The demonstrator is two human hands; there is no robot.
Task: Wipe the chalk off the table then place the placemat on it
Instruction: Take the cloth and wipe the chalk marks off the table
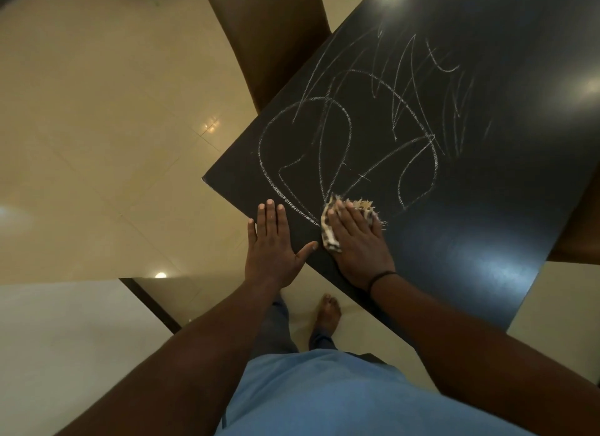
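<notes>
White chalk scribbles (363,137) cover the near corner of a black table (487,228). My right hand (357,244) presses flat on a frayed patterned cloth (329,232) at the lower end of the chalk lines. The cloth sticks out under the fingers and along the thumb side. My left hand (271,244) lies flat with fingers spread on the table's near edge, just left of the right hand, holding nothing. No placemat is in view.
A brown chair (269,39) stands against the table's far-left edge. Another brown chair (581,231) shows at the right edge. Glossy beige floor tiles (113,127) lie to the left, and a pale counter (65,331) sits at lower left. My bare foot (329,315) is under the table edge.
</notes>
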